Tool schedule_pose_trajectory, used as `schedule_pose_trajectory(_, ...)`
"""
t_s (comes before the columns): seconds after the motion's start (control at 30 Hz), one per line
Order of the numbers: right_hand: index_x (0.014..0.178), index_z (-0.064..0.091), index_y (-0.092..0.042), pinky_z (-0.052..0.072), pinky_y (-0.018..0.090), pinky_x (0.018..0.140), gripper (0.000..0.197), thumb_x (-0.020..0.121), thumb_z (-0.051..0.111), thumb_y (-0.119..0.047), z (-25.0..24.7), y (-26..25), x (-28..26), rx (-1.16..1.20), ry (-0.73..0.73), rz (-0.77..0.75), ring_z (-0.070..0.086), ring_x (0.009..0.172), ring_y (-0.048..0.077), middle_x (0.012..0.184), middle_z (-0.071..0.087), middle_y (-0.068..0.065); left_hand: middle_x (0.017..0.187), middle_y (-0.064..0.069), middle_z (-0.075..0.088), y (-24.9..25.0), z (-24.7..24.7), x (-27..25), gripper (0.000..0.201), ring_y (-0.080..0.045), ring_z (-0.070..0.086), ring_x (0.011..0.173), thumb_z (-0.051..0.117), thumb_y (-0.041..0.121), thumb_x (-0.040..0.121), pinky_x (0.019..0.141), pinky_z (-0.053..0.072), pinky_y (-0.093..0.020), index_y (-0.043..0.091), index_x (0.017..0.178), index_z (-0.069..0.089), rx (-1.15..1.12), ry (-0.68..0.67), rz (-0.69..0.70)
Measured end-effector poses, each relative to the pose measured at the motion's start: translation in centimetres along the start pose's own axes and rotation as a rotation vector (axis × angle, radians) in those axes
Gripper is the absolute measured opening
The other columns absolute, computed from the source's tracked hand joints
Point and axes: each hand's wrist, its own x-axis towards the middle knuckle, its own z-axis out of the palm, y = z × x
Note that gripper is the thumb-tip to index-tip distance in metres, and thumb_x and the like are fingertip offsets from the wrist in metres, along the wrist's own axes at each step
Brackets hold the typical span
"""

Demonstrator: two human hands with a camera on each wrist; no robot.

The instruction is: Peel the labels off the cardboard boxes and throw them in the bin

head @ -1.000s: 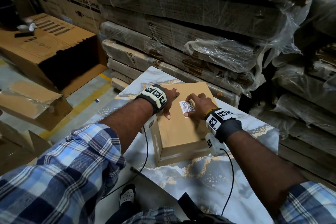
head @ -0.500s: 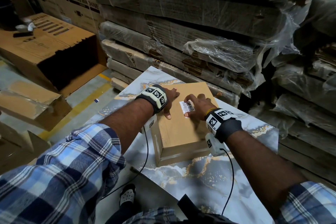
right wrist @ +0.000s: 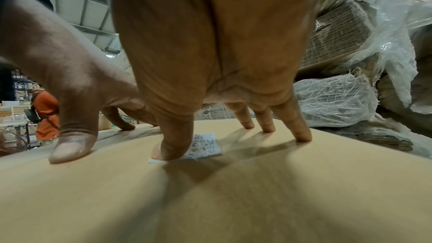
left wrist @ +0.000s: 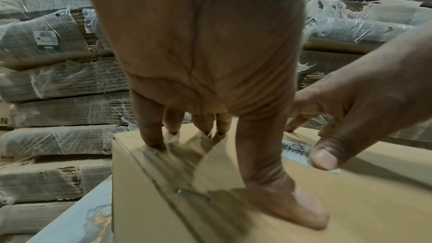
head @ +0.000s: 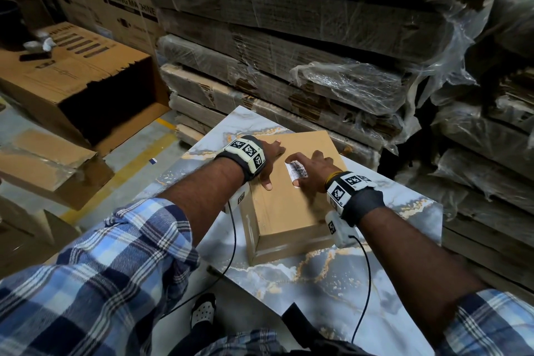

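Note:
A small closed cardboard box (head: 289, 211) stands on a marble-patterned table. On its top, towards the far side, lies a white barcode label (head: 297, 171), flat as far as I can see. My left hand (head: 273, 163) presses down on the box's left part with spread fingers (left wrist: 149, 136) and its thumb. My right hand (head: 313, 169) is over the label: its thumb (right wrist: 170, 147) presses the near edge of the label (right wrist: 205, 146), and the other fingers stand on the cardboard (right wrist: 210, 200) beyond it. Neither hand holds anything.
The table (head: 332, 283) has bare room in front of the box. Stacks of plastic-wrapped flattened cartons (head: 318, 66) rise just behind it. A large open carton (head: 86, 89) lies on the floor at the left. A person in orange (right wrist: 45, 115) is far off.
My right fingers have shifted a little over the label. The left hand and the box have not moved.

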Motion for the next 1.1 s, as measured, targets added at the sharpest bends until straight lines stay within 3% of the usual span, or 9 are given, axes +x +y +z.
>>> schedule_pose_trajectory(0.13,0.142,0.034,-0.038,0.038,0.053,0.105,0.064,0.09,0.07,-0.04,0.1,0.3,0.0,0.05,0.04,0.023,0.034,0.133,0.04,0.143,0.033,0.015,0.167,0.004,0.0,0.3,-0.3,-0.1,0.132,-0.034,0.023,0.148,0.09,0.05,0.058,0.114,0.031,-0.054,0.029,0.158,0.006,0.003,-0.023,-0.016)
schedule_pose_trajectory(0.27,0.151,0.034,-0.028,0.036,0.048,0.111,0.079,0.084,0.074,-0.045,0.4,0.9,-0.1,0.092,0.094,0.041,0.036,0.137,0.038,0.151,0.033,0.012,0.166,-0.001,0.008,0.4,-0.2,0.2,0.141,-0.035,0.034,0.143,0.091,0.057,0.048,0.11,0.037,-0.053,0.028,0.157,0.007,-0.002,-0.028,-0.024)
schedule_pose_trajectory(0.4,0.142,0.043,-0.021,0.04,0.041,0.108,0.073,0.081,0.078,-0.041,0.6,1.1,-0.2,0.147,0.118,0.022,0.044,0.131,0.034,0.145,0.041,0.012,0.167,0.001,0.003,0.4,-0.3,0.0,0.138,-0.035,0.033,0.144,0.091,0.054,0.052,0.111,0.036,-0.052,0.027,0.157,0.007,0.007,-0.027,-0.006)
schedule_pose_trajectory(0.63,0.132,0.043,-0.022,0.042,0.038,0.098,0.065,0.081,0.079,-0.039,0.3,1.1,0.2,0.144,0.116,0.016,0.052,0.121,0.035,0.139,0.043,0.013,0.167,0.001,-0.001,0.6,-0.5,-0.3,0.134,-0.035,0.027,0.146,0.09,0.051,0.058,0.113,0.033,-0.053,0.026,0.158,0.005,0.01,-0.035,-0.008)
schedule_pose_trajectory(0.83,0.15,0.036,-0.026,0.039,0.041,0.109,0.079,0.084,0.075,-0.043,0.5,1.1,0.0,0.115,0.108,0.013,0.044,0.133,0.035,0.147,0.036,0.012,0.167,0.002,-0.003,0.6,-0.6,-0.4,0.133,-0.034,0.027,0.147,0.091,0.05,0.058,0.113,0.033,-0.053,0.027,0.158,0.005,0.008,-0.039,-0.015)
schedule_pose_trajectory(1.1,0.134,0.045,-0.019,0.042,0.039,0.1,0.066,0.081,0.08,-0.035,0.2,0.6,-0.1,0.158,0.115,0.028,0.052,0.121,0.035,0.138,0.043,0.015,0.167,0.002,-0.002,0.8,-0.8,-0.9,0.13,-0.035,0.027,0.147,0.089,0.049,0.062,0.113,0.033,-0.054,0.027,0.158,0.005,0.018,-0.042,-0.021)
